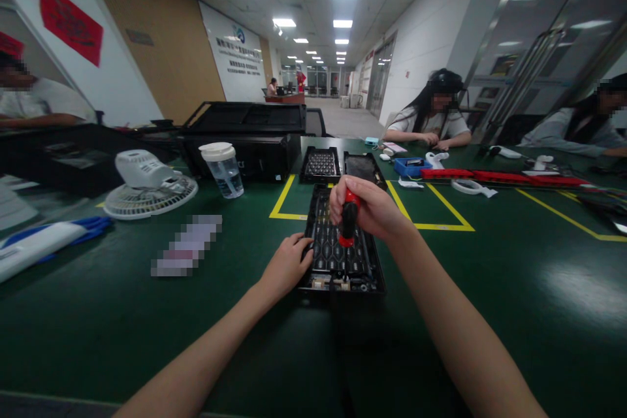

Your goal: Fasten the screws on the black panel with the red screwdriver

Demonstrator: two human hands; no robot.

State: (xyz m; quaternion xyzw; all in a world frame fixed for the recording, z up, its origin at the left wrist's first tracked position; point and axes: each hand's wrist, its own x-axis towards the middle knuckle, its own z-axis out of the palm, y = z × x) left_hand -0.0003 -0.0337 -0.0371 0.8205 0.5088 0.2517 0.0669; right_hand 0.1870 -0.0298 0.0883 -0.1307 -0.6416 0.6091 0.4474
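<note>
A shallow black case (pixel 365 261) lies lengthwise on the green table in front of me. Its inside has rows of dark, rounded, honeycomb-like cells, with small metal and pale parts along the near end. My right hand (pixel 367 206) is wrapped round the red and black handle of a screwdriver (pixel 349 219), held over the case. I cannot make out the screwdriver's tip or whether it touches anything. At the case's left wall, my left hand (pixel 289 261) grips the edge with curled fingers and thumb.
Beyond stand two similar black cases (pixel 321 164) inside yellow tape lines (pixel 289 215). To the left are a lidded water cup (pixel 223 170), a white fan (pixel 151 186) and a large black box (pixel 267 157). A blue tray (pixel 409 166) and tape roll (pixel 467 187) lie right. A person (pixel 434 117) sits opposite.
</note>
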